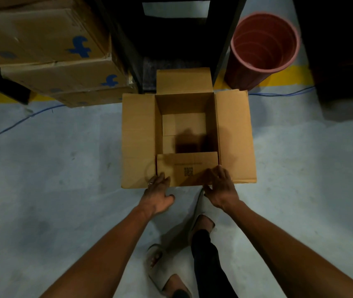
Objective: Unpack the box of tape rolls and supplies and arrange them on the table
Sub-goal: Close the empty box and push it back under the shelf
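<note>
A brown cardboard box (138,138) stands open on the grey floor, all its flaps spread outward. Nothing shows inside it except its bare cardboard bottom, partly in shadow. My left hand (157,193) lies at the near left corner, fingers touching the near flap by its left edge. My right hand (220,187) rests on the near flap's right end, fingers spread and lightly bent over the cardboard. The near flap carries a small printed code. No tape rolls or supplies are in sight.
Stacked cardboard cartons (49,61) with blue logos sit at the back left. A red-brown plastic bin (261,48) stands at the back right beside a dark rack (177,39). A blue cable (16,123) runs across the floor. My sandalled feet (165,274) are below the box.
</note>
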A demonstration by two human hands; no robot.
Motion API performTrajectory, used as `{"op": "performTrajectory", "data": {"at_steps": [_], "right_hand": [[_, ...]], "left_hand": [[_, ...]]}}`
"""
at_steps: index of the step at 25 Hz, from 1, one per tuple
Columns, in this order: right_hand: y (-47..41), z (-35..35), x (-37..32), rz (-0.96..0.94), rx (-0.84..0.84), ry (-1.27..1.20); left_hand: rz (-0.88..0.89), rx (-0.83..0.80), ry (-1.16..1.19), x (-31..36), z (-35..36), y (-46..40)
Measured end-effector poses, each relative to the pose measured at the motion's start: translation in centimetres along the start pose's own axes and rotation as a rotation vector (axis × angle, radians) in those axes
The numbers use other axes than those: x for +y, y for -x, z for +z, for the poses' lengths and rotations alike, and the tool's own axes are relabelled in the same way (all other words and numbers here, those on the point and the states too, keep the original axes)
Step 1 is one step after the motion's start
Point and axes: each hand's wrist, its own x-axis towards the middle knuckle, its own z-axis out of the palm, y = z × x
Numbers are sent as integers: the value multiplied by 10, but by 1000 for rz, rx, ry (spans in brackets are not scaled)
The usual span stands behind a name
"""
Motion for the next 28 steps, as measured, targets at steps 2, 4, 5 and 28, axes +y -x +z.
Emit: {"op": "performTrajectory", "data": {"at_steps": [2, 4, 5, 28], "right_hand": [[-3, -3, 1, 73, -96, 75], [-7, -7, 1, 67, -164, 117], [-8, -11, -2, 57, -185, 128], [-250, -175, -21, -171, 123, 170]], "left_hand": [[-14, -47, -2, 3, -1, -7], [-18, -82, -11, 4, -4, -12], [-17, -92, -20, 3, -5, -14], [112, 383, 50, 51, -209, -208]]}}
